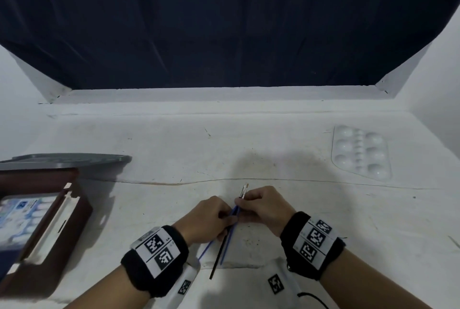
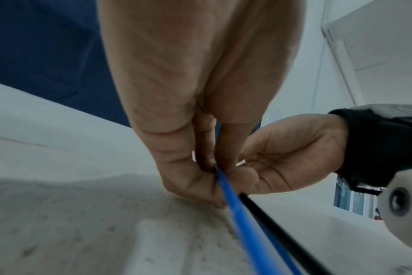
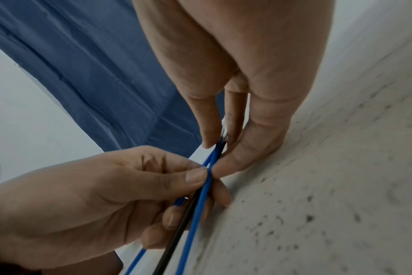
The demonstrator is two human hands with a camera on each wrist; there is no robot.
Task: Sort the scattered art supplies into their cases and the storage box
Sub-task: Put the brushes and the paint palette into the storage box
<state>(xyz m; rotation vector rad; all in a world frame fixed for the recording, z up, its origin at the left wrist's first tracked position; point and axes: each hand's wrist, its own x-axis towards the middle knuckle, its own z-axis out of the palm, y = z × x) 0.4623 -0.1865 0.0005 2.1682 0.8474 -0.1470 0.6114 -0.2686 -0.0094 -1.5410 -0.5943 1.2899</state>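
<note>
Three thin paintbrushes, two with blue handles (image 1: 227,246) and one with a black handle (image 1: 217,259), are gathered in a bunch low over the white table (image 1: 174,149). My left hand (image 1: 227,216) pinches the handles near their middle, thumb on top. My right hand (image 1: 242,202) pinches the ferrule end, and the bristle tips (image 1: 244,188) stick out beyond its fingers. The left wrist view shows the left hand (image 2: 214,167) gripping a blue handle (image 2: 247,228) beside the black one (image 2: 282,238). In the right wrist view the right hand (image 3: 221,147) holds the tops of the blue handles (image 3: 200,204).
A brown storage box (image 1: 52,224) stands open at the left edge with a blue-and-white paint case (image 1: 22,214) inside. Behind it lies a grey lid (image 1: 69,159). A clear paint palette (image 1: 361,154) lies at the far right. A dark blue curtain (image 1: 224,22) hangs behind.
</note>
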